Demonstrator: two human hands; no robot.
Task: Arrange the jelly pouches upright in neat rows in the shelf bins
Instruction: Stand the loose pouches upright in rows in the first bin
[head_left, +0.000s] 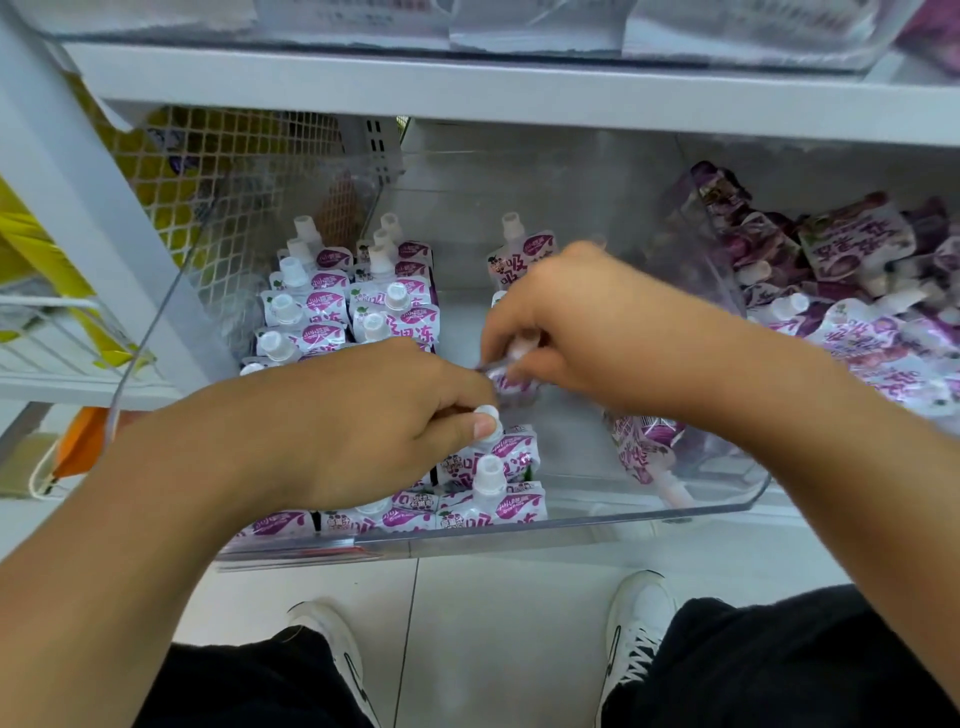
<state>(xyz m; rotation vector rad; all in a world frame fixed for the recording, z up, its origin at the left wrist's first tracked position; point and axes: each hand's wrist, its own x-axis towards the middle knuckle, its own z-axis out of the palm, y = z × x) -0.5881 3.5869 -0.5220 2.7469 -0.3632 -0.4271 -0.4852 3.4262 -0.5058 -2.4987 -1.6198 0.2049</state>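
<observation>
Both hands work inside the clear bin (649, 519) on the shelf. The left hand (363, 415) pinches the white cap (488, 415) of an upright jelly pouch (498, 457) near the front; the right hand (561, 327) curls its fingers around another pouch (511, 382) mid-bin — blurred. Upright rows (337, 306) fill the left side.

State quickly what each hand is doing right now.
Left hand: closed, thumb and fingers pinching the white cap of an upright jelly pouch.
Right hand: closed, fingers curled round another jelly pouch, which is blurred.
</observation>
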